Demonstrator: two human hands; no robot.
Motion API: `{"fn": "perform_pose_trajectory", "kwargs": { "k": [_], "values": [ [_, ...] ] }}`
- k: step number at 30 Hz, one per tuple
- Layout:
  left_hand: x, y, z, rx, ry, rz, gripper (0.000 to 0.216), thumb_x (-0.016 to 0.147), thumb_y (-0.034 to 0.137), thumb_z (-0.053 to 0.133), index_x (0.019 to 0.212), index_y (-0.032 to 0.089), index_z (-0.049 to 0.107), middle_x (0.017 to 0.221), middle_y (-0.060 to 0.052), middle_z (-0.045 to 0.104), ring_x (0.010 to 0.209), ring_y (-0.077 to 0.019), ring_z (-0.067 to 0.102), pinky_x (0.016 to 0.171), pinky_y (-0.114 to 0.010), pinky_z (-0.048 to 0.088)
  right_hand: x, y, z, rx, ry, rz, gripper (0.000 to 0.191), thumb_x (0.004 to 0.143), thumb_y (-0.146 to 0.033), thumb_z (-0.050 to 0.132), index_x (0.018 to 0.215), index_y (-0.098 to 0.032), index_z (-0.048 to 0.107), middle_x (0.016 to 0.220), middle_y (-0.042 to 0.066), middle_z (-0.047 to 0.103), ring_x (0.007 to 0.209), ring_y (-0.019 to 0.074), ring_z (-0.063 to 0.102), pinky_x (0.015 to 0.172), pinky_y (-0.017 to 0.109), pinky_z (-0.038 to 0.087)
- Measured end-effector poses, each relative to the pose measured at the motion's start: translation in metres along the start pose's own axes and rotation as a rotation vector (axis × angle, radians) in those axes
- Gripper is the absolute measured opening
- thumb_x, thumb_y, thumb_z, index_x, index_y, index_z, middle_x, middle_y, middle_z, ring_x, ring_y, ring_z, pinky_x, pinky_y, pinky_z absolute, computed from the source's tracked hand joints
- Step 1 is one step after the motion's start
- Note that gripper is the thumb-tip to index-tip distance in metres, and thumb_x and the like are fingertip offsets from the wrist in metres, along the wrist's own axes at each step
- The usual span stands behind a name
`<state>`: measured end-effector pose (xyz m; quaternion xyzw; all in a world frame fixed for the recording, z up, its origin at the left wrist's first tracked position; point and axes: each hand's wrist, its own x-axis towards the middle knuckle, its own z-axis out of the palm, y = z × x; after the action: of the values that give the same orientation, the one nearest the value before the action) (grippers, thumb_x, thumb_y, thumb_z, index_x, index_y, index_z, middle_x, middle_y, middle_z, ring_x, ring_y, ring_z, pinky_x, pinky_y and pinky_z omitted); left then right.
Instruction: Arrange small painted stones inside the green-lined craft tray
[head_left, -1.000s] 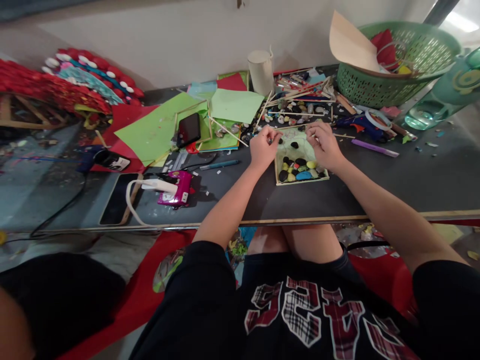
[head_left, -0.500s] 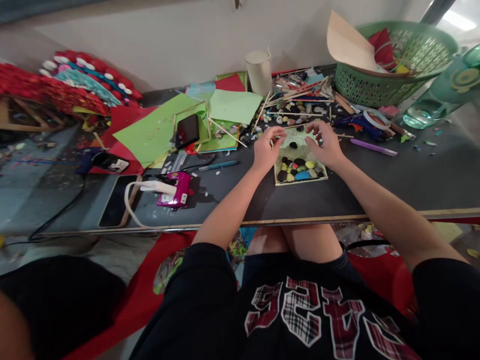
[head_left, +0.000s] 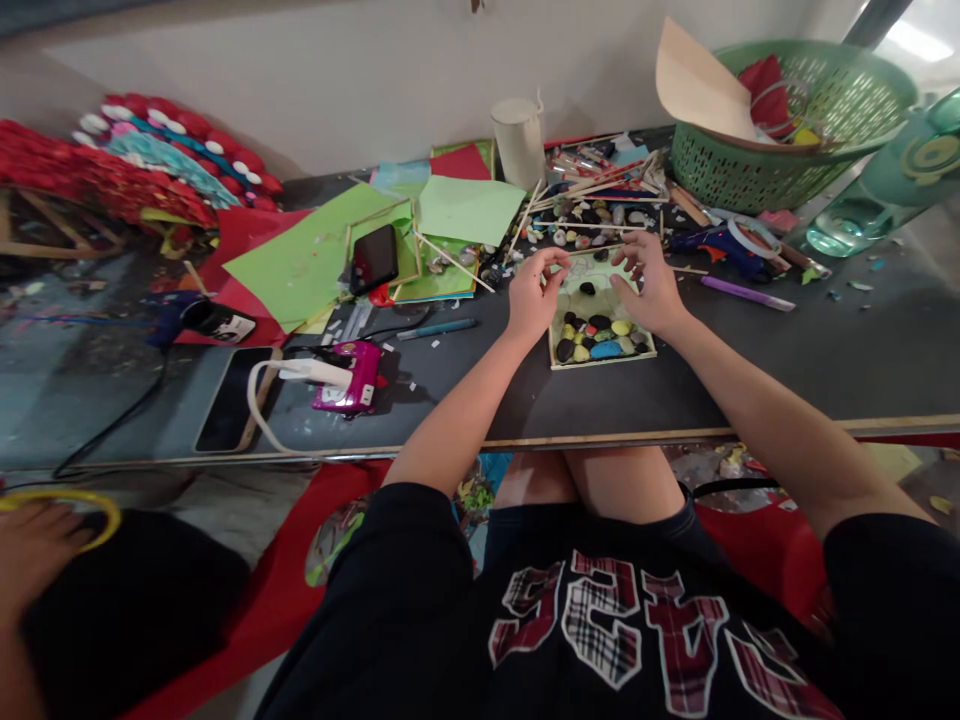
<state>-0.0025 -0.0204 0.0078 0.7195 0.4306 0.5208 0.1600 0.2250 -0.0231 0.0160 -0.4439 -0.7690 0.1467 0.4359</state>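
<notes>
A small framed panel point(head_left: 604, 364) lies on the dark table in front of me, its lower part filled with black, yellow, red and blue pebbles point(head_left: 600, 335). Higher up on its pale green face sits a lone black pebble point(head_left: 587, 288). My left hand point(head_left: 534, 297) is at the panel's left edge, thumb and fingers pinched together; whatever is between the fingertips is too small to make out. Over the right edge, my right hand point(head_left: 651, 287) has its fingers curved and apart, with nothing visible in them.
Behind the panel lie loose stones point(head_left: 592, 214) and thin sticks. A green basket point(head_left: 720, 170), a water bottle point(head_left: 847, 215) and a purple pen point(head_left: 748, 293) are on the right. Leftward are coloured paper, a phone point(head_left: 236, 400) and a pink power adapter point(head_left: 360, 375). Another person's hand point(head_left: 37, 550) holds a yellow ring.
At the lower left, the other person's hand has come into view with a yellow ring. My own two hands have barely moved, and the pebbles look the same.
</notes>
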Motion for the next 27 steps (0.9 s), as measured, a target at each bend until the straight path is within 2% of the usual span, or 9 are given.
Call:
{"fn": "perform_pose_trajectory", "kwargs": {
  "k": [4,9,15,21,27],
  "values": [
    [0.0,-0.0015,0.0013,0.012,0.001,-0.017,0.029,0.104,0.051,0.055,0.114,0.025,0.063,0.104,-0.007,0.076,0.086,-0.0171,0.069,0.076,-0.028,0.055,-0.0001,0.0009,0.0011,-0.003,-0.004,-0.007,0.058,0.092,-0.055,0.06,0.14,-0.027,0.042,0.109,0.008,0.068,0.089,0.0238,0.06,0.079,0.045,0.055],
    [0.0008,-0.0035,0.0013,0.039,0.023,0.001,0.038,0.095,0.057,0.068,0.119,0.027,0.065,0.113,-0.008,0.074,0.088,-0.0189,0.069,0.071,-0.029,0.053,0.0001,0.001,0.0009,-0.005,-0.02,-0.01,0.058,0.091,-0.051,0.063,0.14,-0.026,0.044,0.109,0.008,0.069,0.091,0.0237,0.061,0.082,0.046,0.056],
    [0.0003,0.0036,0.0001,0.039,0.043,-0.009,0.025,0.097,0.049,0.069,0.096,0.024,0.064,0.092,-0.003,0.073,0.077,-0.0149,0.065,0.071,-0.027,0.052,0.0006,-0.0001,-0.0011,0.005,-0.043,-0.011,0.056,0.091,-0.05,0.062,0.138,-0.025,0.045,0.111,0.01,0.069,0.092,0.0257,0.062,0.081,0.048,0.057],
    [-0.0001,0.0027,0.0016,0.025,0.046,-0.036,0.022,0.1,0.044,0.065,0.092,0.024,0.059,0.093,-0.003,0.075,0.077,-0.0154,0.067,0.068,-0.028,0.051,0.0007,-0.0005,0.0004,-0.001,-0.047,-0.019,0.051,0.09,-0.046,0.063,0.134,-0.026,0.047,0.108,0.009,0.07,0.091,0.0256,0.061,0.082,0.048,0.056],
    [-0.0002,0.0009,0.0027,0.009,0.03,0.008,0.034,0.104,0.057,0.053,0.093,0.025,0.057,0.094,-0.004,0.075,0.076,-0.0153,0.067,0.073,-0.03,0.054,0.0001,-0.0026,0.0001,-0.034,-0.05,-0.049,0.048,0.086,-0.037,0.063,0.131,-0.024,0.05,0.109,0.01,0.069,0.093,0.0262,0.061,0.089,0.05,0.056]
  ]
}}
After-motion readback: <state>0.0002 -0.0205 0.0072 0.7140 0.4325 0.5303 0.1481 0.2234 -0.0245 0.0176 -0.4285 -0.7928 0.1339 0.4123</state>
